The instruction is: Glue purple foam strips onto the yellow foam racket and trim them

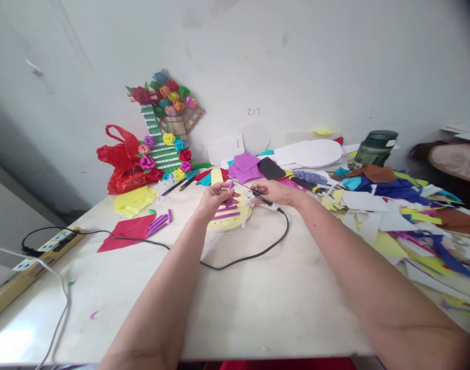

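Over a pale bench [258, 303], near the foot of the wall [315, 67], both hands are busy close together. The left hand [216, 199] pinches a purple roll [230, 195] between thumb and fingers, held tilted above a yellow disc [229, 221]. Purple strips [226, 215] lie across that disc, and small dark dots run along its near part. The right hand [272, 193] grips a dark-handled tool [262, 198], its thin shaft slanting up and away toward the purple roll; I can't make out from here whether the two touch. Just beneath the right hand a black cord [254, 257] begins at a white piece mostly hidden by the fingers, loops toward the near side, passes under the left forearm and runs off left to a power strip [38, 267]. Left of the left hand, more purple rolls [157, 224] sit in a small bunch beside and partly on a red sheet [127, 231], with crumpled yellow sheeting [134, 200] beyond. Farther back on that side stand a red plastic bag [123, 162] and a green-and-white decoration covered in bright flowers [153, 126]. Beyond the hands lie purple sheets [245, 165] and a black phone-like slab [271, 168]; to the right of the right hand spreads a heap of coloured scraps [400, 205], a dark green flask [375, 149] standing behind it.
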{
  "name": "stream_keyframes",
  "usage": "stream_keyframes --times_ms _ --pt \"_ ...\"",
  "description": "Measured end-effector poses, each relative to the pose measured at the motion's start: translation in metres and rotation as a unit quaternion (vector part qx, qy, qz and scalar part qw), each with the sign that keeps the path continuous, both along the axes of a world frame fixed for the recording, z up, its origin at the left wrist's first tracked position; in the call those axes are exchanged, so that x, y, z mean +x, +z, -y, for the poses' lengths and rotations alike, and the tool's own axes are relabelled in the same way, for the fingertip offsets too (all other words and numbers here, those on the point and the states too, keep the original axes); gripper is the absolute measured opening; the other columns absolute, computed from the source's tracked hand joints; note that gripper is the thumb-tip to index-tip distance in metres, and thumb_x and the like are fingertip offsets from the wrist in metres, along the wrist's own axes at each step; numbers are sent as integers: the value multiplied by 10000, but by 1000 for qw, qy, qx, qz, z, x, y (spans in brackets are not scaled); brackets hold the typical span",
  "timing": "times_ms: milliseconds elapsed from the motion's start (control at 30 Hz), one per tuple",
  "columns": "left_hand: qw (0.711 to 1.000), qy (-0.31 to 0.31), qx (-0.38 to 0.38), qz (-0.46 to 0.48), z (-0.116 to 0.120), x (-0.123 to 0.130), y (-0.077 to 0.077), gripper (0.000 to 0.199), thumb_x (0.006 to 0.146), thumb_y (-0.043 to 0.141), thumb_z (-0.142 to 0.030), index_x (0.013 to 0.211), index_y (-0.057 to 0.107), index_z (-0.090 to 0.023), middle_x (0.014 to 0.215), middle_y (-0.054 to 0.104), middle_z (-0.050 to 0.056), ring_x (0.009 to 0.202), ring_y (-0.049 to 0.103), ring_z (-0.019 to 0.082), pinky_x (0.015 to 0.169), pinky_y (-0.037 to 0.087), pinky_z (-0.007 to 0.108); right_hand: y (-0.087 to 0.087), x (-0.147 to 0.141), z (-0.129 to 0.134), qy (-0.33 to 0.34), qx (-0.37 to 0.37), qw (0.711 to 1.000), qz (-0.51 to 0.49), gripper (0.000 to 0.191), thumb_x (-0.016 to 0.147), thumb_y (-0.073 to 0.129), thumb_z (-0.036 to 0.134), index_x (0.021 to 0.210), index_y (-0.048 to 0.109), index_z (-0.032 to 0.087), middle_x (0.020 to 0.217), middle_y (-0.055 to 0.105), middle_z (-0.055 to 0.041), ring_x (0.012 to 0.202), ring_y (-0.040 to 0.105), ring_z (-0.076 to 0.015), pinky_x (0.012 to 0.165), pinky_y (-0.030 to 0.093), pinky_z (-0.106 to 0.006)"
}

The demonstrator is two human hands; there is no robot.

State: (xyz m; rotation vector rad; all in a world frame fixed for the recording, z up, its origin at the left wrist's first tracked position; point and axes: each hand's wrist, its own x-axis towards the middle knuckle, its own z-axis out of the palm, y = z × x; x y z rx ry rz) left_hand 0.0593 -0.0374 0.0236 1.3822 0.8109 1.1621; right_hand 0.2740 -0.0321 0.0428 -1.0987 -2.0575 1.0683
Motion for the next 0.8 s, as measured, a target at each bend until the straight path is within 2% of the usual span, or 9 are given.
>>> stream_keyframes --times_ms 133,300,467,600,800 --pt "1000 -7 4 -9 1 2 1 396 597 753 -363 851 553 -135 734 683 56 584 645 154 529 458 239 1 -1 1 1 5 1000 23 380 626 719 326 960 612 180 795 640 1 694 572 -110 593 463 -214" --pt "1000 -17 4 -14 2 4 2 384 602 752 -353 837 541 -135 733 679 51 566 639 141 503 430 217 2 -4 4 -1 12 1000 10 369 618 726 334 939 624 184 755 638 9 669 565 -108 580 463 -212" --pt "999 -30 7 -21 1 6 1 378 611 748 -360 830 542 -132 713 676 53 538 620 127 478 417 210 1 -4 4 -2 11 1000 11 354 617 722 351 917 631 187 700 615 25 606 531 -87 517 429 -185" --pt "999 -33 11 -27 -2 8 1 363 615 745 -368 811 551 -132 721 678 56 520 607 121 486 433 225 1 -1 4 -6 9 999 32 386 626 697 410 926 614 182 664 572 43 526 462 -56 431 350 -156" --pt "995 -59 46 -66 -16 24 17 326 641 724 -382 775 573 -125 750 689 84 514 600 120 449 399 217 11 12 9 -56 -19 998 -3 418 625 686 401 958 592 165 647 562 47 466 410 -40 398 298 -161"
